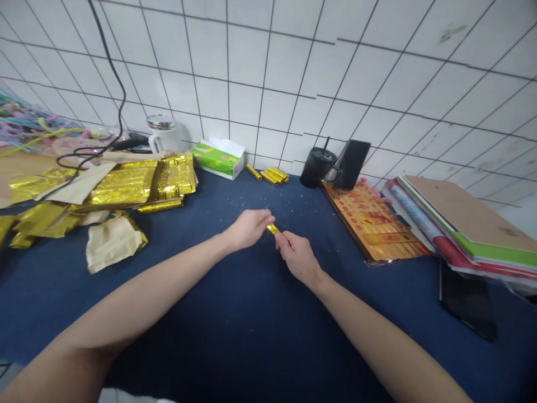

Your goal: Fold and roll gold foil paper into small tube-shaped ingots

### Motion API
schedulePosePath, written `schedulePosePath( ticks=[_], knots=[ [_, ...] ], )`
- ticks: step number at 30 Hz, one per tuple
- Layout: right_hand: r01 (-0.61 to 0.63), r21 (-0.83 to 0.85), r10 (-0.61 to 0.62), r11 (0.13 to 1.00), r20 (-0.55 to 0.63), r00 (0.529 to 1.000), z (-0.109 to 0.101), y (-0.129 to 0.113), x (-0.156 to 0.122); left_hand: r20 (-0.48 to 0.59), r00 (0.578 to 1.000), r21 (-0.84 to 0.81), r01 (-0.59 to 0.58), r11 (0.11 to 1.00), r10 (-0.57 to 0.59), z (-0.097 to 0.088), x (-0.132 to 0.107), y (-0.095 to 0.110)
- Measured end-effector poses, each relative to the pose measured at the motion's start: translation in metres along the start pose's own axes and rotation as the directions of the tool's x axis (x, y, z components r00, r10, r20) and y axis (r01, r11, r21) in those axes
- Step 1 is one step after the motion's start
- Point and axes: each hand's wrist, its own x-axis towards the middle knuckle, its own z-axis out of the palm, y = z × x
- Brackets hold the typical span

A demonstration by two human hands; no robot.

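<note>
A small gold foil roll (pixel 273 228) is held over the middle of the worktop (pixel 235 330), its shiny, crinkled cylinder pinched between the left hand (pixel 249 228) and the right hand (pixel 297 256). The grip of each hand is closed on it, with the two sets of fingertips almost meeting at the roll.

The worktop is covered by a dark navy cloth (pixel 210 336), flecked with tiny pale specks, and its back edge meets a wall of glossy white tiles (pixel 335 73) with dark grout lines. Near that edge, a few more gold foil rolls (pixel 272 176) are lying close together beside a green-and-white tissue box (pixel 218 159).

Toward the left back corner, crinkled gold foil sheets (pixel 123 184) are heaped in flat, overlapping layers with tan paper among them. A crumpled tan paper wad (pixel 113 243) is lying just in front of the heap. A white ceramic mug (pixel 165 136) stands behind it.

On the right, a dark ribbed tumbler with a straw (pixel 318 167) is placed by the wall. A flat stack of red-and-gold printed paper (pixel 371 221) is laid beside a pile of card folders (pixel 465 229).
</note>
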Motion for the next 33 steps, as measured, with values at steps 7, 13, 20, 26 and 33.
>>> schedulePosePath(
  ticks=[7,13,20,26,33],
  knots=[
    [0.055,-0.114,-0.058,0.992,-0.025,0.998,-0.001,-0.002,0.0,-0.058,0.997,-0.083,0.043,0.996,-0.048,-0.01,0.008,-0.015],
    [0.115,-0.364,-0.164,0.924,-0.106,0.981,-0.002,0.008,0.001,0.149,0.971,-0.317,0.224,0.922,-0.185,-0.017,0.009,-0.018],
    [-0.045,0.349,0.1,0.936,-0.142,0.985,-0.01,0.014,0.012,0.618,0.785,-0.467,0.406,0.786,-0.038,-0.022,0.001,-0.008],
    [-0.193,0.629,0.194,0.753,0.069,0.979,-0.004,0.01,0.012,0.663,0.747,-0.358,0.267,0.895,0.042,-0.004,-0.004,0.006],
    [-0.303,0.573,0.195,0.761,0.244,0.95,-0.005,0.008,0.01,0.472,0.882,-0.44,0.238,0.866,-0.003,-0.001,-0.004,0.011]
  ],
)
